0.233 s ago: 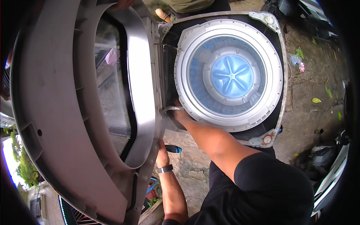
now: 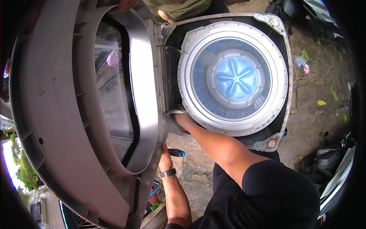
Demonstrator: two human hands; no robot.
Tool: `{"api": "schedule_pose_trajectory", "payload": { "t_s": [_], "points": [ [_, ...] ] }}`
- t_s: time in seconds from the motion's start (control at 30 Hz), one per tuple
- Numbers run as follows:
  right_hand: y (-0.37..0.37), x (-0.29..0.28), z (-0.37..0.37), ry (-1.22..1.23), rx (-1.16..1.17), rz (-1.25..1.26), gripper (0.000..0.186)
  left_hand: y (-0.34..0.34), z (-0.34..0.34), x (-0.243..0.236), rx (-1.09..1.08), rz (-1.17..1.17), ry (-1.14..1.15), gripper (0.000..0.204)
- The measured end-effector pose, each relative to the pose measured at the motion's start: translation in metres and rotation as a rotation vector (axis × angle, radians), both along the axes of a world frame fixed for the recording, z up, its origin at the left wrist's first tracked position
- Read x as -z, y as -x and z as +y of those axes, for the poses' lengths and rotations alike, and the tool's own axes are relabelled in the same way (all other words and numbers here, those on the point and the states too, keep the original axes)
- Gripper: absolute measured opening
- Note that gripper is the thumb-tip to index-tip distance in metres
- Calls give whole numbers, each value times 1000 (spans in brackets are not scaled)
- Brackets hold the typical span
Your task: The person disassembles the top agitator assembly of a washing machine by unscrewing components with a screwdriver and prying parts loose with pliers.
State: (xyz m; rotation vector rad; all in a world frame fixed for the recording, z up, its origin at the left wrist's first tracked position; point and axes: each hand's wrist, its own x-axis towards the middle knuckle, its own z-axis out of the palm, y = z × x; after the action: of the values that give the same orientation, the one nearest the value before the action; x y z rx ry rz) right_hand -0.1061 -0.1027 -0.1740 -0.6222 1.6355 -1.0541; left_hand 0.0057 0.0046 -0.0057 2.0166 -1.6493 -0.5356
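A top-loading washing machine [image 2: 282, 126] stands open from above, showing its white tub ring [image 2: 187, 57] and blue pulsator [image 2: 235, 78]. Its grey top panel with the glass lid [image 2: 57, 126] is tipped up on the left. My left hand [image 2: 164, 159] presses against the panel's lower edge and grips a screwdriver with a blue and black handle [image 2: 177, 153]. My right hand [image 2: 183, 120] reaches into the gap between tub and cabinet, by a grey curved band [image 2: 177, 112]. Its fingertips are hidden there.
Another person stands at the top; one hand [image 2: 126, 4] is on the panel's upper edge and a foot [image 2: 166, 16] is by the machine's corner. Rough concrete ground with leaves [image 2: 321, 102] and a plastic bottle [image 2: 301, 63] lies to the right. A parked vehicle [image 2: 335, 168] is at the lower right.
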Motion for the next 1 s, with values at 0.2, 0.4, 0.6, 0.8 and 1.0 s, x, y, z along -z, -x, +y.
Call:
{"api": "schedule_pose_trajectory", "payload": {
  "t_s": [0.2,0.4,0.6,0.8,1.0],
  "points": [
    [-13,48,-33,-55,316,-358,24,36,-17,-4,66,28,-6,40],
    [-25,1,2,-12,264,-581,25,-1,7,-5,-54,11,-9,39],
    [9,3,6,102,86,-498,19,6,-3,0,-43,-17,-44,31],
    [3,10,-11,55,-24,-502,31,-6,-1,13,-41,53,43,27],
    [-13,49,-10,-18,6,-724,34,4,-7,8,-7,-35,27,27]
  ]
}}
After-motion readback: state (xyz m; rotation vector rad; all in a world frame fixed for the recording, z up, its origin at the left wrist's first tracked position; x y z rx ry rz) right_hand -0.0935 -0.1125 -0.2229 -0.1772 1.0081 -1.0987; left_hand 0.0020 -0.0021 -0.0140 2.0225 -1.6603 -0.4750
